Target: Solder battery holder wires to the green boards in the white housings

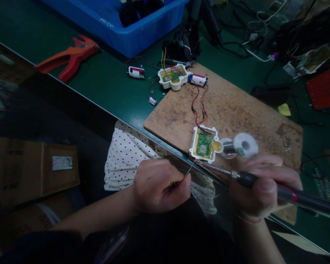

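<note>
My left hand (162,185) is closed in a pinch on a thin silvery strand that looks like solder wire (191,167), which points up at the near edge of a white housing. My right hand (266,183) grips a soldering iron (247,179) by its dark handle. The iron's tip lies close to the strand's end and short yellowish wires at that edge; I cannot tell whether they touch. The white housing (191,148) holds a green circuit board (205,143) in amber filling. Red and black wires (194,106) run from it to a cylindrical battery (199,80).
Beneath the housing lies a brown board (176,113) on the green table (112,91). A solder spool (246,145) stands beside the right hand. Farther back are a second white housing (176,85), another battery (136,72), red-orange cutters (71,58) and a blue bin (143,36).
</note>
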A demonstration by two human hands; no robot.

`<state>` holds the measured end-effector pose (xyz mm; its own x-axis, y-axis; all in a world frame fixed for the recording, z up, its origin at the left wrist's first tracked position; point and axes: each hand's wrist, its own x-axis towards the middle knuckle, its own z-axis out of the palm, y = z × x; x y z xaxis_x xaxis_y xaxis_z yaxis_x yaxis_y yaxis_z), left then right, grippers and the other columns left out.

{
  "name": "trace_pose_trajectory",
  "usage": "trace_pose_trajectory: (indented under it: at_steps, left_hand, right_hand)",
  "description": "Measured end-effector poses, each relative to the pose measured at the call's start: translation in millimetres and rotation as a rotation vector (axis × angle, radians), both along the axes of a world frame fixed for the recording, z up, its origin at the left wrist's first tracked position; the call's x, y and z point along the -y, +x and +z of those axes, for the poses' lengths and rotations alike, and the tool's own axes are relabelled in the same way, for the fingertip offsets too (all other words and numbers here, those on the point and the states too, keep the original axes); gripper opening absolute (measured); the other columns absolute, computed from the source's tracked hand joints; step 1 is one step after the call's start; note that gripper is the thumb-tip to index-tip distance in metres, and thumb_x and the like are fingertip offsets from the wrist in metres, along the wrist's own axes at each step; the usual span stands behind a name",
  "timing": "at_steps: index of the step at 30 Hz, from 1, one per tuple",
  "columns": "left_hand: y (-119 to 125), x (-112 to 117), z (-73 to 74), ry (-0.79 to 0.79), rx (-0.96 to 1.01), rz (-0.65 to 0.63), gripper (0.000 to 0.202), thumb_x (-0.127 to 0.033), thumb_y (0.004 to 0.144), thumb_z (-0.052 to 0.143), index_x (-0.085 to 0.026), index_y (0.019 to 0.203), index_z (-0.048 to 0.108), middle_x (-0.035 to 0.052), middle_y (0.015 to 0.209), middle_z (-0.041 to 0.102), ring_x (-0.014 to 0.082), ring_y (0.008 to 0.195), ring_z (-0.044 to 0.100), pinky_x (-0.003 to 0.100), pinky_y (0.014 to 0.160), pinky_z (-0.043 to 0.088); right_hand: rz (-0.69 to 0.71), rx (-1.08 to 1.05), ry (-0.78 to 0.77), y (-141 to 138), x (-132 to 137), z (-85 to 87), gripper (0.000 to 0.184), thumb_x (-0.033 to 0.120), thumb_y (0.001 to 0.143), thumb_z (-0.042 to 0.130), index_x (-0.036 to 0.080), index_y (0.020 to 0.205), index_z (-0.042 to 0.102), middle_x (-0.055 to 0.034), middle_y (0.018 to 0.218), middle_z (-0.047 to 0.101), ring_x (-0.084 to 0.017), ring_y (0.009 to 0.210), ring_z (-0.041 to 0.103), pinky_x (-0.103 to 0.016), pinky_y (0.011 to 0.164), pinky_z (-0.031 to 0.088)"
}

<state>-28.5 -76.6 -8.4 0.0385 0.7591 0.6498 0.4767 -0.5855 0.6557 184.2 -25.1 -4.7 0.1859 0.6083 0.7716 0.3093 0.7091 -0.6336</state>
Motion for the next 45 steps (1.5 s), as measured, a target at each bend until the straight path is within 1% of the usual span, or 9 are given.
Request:
trace_pose_trajectory:
  at_steps: [3, 7, 10, 16, 23, 30, 34, 40, 45]
  left_hand:
    - [-0.7, 0.2, 0.2, 0.000, 0.012, -0.005, 0.022, -0.008, 0.087, 0.068, -0.021, 0.077, 0.054, -0.0057, 0.058, 0.064, 0.0076, 0.047, 0.055, 0.023, 0.050, 0.043]
    - [-0.6, 0.5, 0.5, 0.032, 0.022, -0.018, 0.020, -0.009, 0.087, 0.066, -0.021, 0.078, 0.053, -0.0056, 0.057, 0.064, 0.0076, 0.046, 0.054, 0.023, 0.049, 0.042]
    - [0.1, 1.3, 0.1, 0.043, 0.022, -0.007, 0.020, -0.009, 0.087, 0.066, -0.021, 0.078, 0.054, -0.0055, 0.057, 0.064, 0.0075, 0.047, 0.054, 0.023, 0.050, 0.043]
    - [-1.4, 1.8, 0.0, 0.009, -0.044, -0.045, 0.018, -0.012, 0.089, 0.067, -0.021, 0.080, 0.054, -0.0046, 0.059, 0.066, 0.0083, 0.047, 0.054, 0.025, 0.051, 0.041]
    - [-1.1, 1.0, -2.1, 0.009, -0.034, -0.037, 0.018, -0.011, 0.088, 0.068, -0.021, 0.080, 0.055, -0.0048, 0.060, 0.066, 0.0083, 0.049, 0.056, 0.024, 0.052, 0.042]
    - [-1.6, 0.3, 1.2, 0.000, -0.063, -0.039, 0.019, -0.012, 0.090, 0.067, -0.022, 0.080, 0.054, -0.0054, 0.059, 0.066, 0.0084, 0.048, 0.055, 0.025, 0.050, 0.041]
    - [-2.6, 0.7, 2.6, -0.018, -0.096, -0.038, 0.019, -0.014, 0.092, 0.065, -0.022, 0.079, 0.055, -0.0056, 0.059, 0.066, 0.0084, 0.048, 0.055, 0.026, 0.049, 0.041]
    - [-1.8, 1.0, 2.1, -0.027, -0.062, -0.044, 0.019, -0.012, 0.091, 0.066, -0.021, 0.078, 0.056, -0.0058, 0.059, 0.066, 0.0076, 0.048, 0.053, 0.026, 0.049, 0.040]
    - [-1.0, 1.0, 1.9, -0.025, -0.076, -0.025, 0.019, -0.014, 0.093, 0.065, -0.022, 0.077, 0.056, -0.0057, 0.058, 0.065, 0.0078, 0.048, 0.054, 0.026, 0.049, 0.040]
  right_hand:
    - [0.015, -0.010, -0.012, -1.1, -1.3, 0.4, 0.019, 0.036, 0.083, 0.070, 0.021, 0.073, 0.066, 0.0034, 0.057, 0.050, -0.016, 0.061, 0.056, -0.034, 0.059, 0.036]
    - [-0.025, -0.063, 0.085, -1.2, -4.3, -2.0, 0.020, 0.033, 0.083, 0.060, 0.021, 0.068, 0.060, 0.0032, 0.056, 0.044, -0.016, 0.056, 0.051, -0.035, 0.057, 0.034]
    - [-0.069, -0.045, 0.131, 0.6, -6.0, -4.8, 0.020, 0.032, 0.084, 0.057, 0.021, 0.068, 0.057, 0.0031, 0.059, 0.043, -0.014, 0.055, 0.048, -0.034, 0.055, 0.032]
    - [-0.043, -0.067, 0.115, 0.1, -6.2, -6.0, 0.018, 0.032, 0.081, 0.059, 0.021, 0.068, 0.058, 0.0040, 0.054, 0.043, -0.015, 0.053, 0.049, -0.033, 0.054, 0.032]
    - [-0.041, -0.061, 0.082, -2.2, -4.4, -3.5, 0.022, 0.036, 0.082, 0.066, 0.022, 0.066, 0.061, 0.0043, 0.054, 0.044, -0.015, 0.054, 0.051, -0.034, 0.056, 0.033]
    - [-0.022, -0.059, 0.078, -1.0, -4.5, -3.3, 0.018, 0.034, 0.080, 0.065, 0.021, 0.068, 0.061, 0.0043, 0.053, 0.044, -0.015, 0.054, 0.051, -0.034, 0.055, 0.033]
    - [-0.026, -0.036, 0.073, -1.4, -3.8, -3.1, 0.020, 0.036, 0.082, 0.066, 0.021, 0.068, 0.062, 0.0046, 0.054, 0.043, -0.015, 0.055, 0.052, -0.034, 0.056, 0.035]
    - [-0.044, -0.039, 0.066, -1.7, -2.6, -3.9, 0.022, 0.036, 0.083, 0.064, 0.021, 0.068, 0.061, 0.0044, 0.054, 0.044, -0.015, 0.056, 0.052, -0.034, 0.058, 0.035]
    - [-0.033, -0.037, 0.062, -0.5, -2.8, -4.2, 0.020, 0.035, 0.082, 0.064, 0.021, 0.068, 0.061, 0.0041, 0.055, 0.045, -0.015, 0.056, 0.052, -0.035, 0.058, 0.035]
